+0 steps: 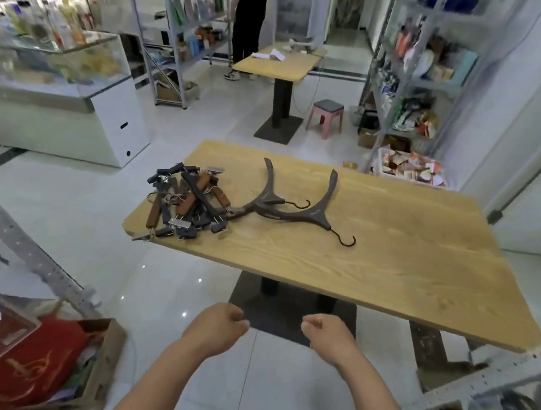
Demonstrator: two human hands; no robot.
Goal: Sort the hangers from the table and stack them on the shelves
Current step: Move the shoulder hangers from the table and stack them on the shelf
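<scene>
Left hand (218,325) and right hand (328,334) hover empty, loosely curled, at lower centre, likely poised to reach the hangers (189,202) heaped mid-frame.

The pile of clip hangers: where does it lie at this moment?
In the head view, the pile of clip hangers lies on the far left corner of the wooden table, touching the left dark curved hanger beside it.

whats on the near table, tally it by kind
curved coat hangers: 2
pile of clip hangers: 1, too tangled to count singly
total: 2 loose hangers plus 1 pile
</scene>
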